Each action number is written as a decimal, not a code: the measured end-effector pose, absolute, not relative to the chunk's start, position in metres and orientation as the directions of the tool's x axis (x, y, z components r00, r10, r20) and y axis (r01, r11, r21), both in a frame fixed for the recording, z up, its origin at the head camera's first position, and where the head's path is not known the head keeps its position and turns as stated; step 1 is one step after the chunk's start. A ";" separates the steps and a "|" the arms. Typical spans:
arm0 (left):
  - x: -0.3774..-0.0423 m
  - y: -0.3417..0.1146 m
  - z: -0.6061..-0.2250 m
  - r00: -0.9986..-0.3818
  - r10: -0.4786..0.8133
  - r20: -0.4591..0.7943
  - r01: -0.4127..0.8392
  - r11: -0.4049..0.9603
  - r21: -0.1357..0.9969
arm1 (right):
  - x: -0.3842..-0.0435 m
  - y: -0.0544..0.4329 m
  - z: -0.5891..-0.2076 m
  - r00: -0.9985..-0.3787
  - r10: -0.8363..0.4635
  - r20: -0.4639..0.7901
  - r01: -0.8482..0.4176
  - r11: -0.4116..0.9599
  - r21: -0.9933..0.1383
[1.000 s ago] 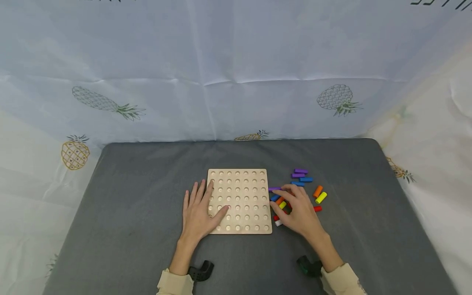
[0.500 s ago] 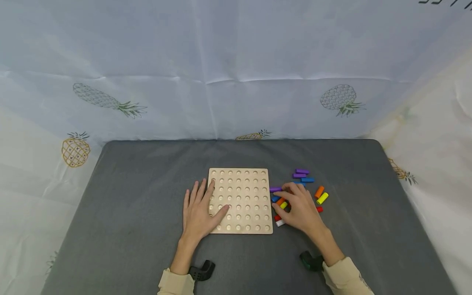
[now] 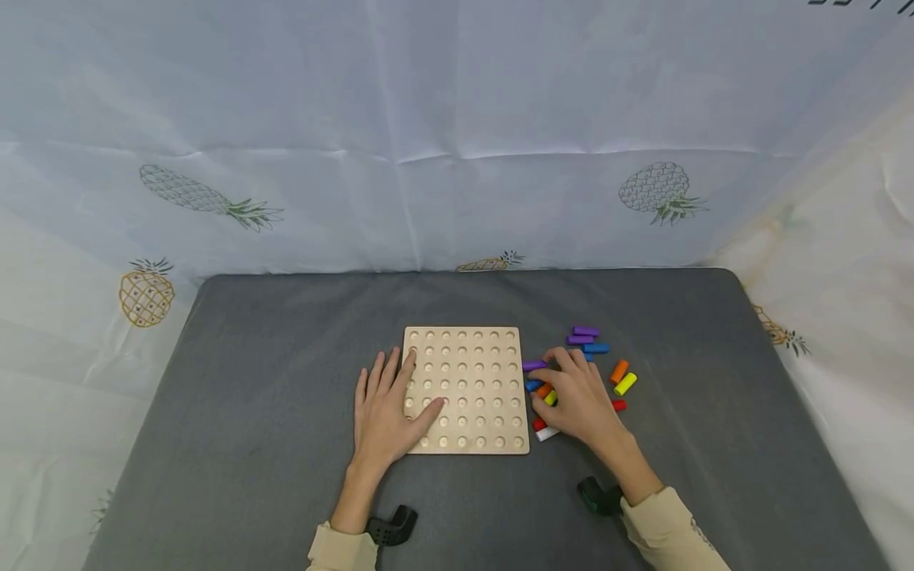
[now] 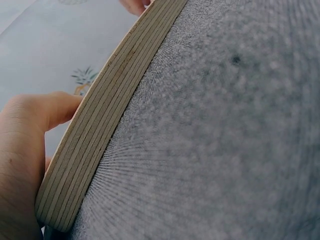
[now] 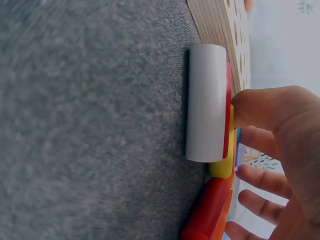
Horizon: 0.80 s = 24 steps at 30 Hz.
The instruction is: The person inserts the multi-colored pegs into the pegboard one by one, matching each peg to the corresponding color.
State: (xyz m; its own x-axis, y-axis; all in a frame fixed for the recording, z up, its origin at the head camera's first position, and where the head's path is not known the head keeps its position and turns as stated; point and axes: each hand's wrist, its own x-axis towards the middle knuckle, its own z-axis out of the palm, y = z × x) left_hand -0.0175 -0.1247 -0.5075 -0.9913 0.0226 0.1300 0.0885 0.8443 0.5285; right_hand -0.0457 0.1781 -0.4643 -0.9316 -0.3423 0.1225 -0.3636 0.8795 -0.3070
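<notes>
White peg [image 3: 547,434] is edging lower-right; we should be steadying the board [image 3: 489,392], left hand [image 3: 386,419] spread, right hand [image 3: 580,400] half-curled, hold unclear.

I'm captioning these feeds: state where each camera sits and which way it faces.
Head: worn on the head, facing forward and down at the board and pegs; left hand, right hand and sleeves show.
Left wrist: worn there, facing along the board's side and grey cloth; part of the left hand shows at left.
Right wrist: worn there, facing low past the white peg; part of the right hand shows at right.
Shared: head and right wrist both show the white peg and board.
</notes>
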 end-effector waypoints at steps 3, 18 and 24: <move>-0.017 -0.125 -0.508 -0.991 0.024 0.132 0.091 0.845 0.527 | -0.047 0.178 -0.464 -0.927 -0.352 0.128 -0.374 0.874 -0.311; -0.017 -0.122 -0.507 -0.986 0.002 0.166 0.089 0.850 0.519 | -0.053 0.179 -0.466 -0.911 -0.322 0.257 -0.403 0.826 -0.393; -0.017 -0.119 -0.507 -0.981 -0.013 0.195 0.094 0.844 0.528 | -0.054 0.175 -0.467 -0.908 -0.259 0.330 -0.398 0.781 -0.482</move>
